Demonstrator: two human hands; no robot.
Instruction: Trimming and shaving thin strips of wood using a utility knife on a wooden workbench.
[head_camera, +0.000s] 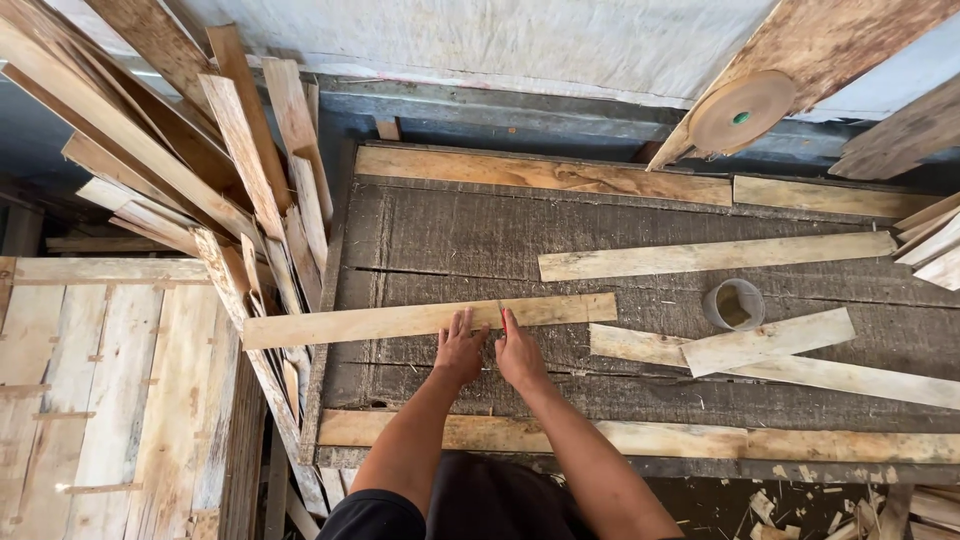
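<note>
A long pale veneer strip (400, 321) lies across the left edge of a dark worktable (470, 240), its left end sticking out past the table. My left hand (459, 347) rests flat with fingers spread on the strip's near edge. My right hand (518, 350) sits right beside it, gripping a small red-handled tool (504, 318) whose tip touches the strip.
More veneer strips (715, 255) lie over the table, with a small tape roll (733, 304) at the right. A large brown tape roll (741, 111) leans at the back. Stacked wood strips (200, 160) pile up on the left, above flat veneer sheets (110, 380).
</note>
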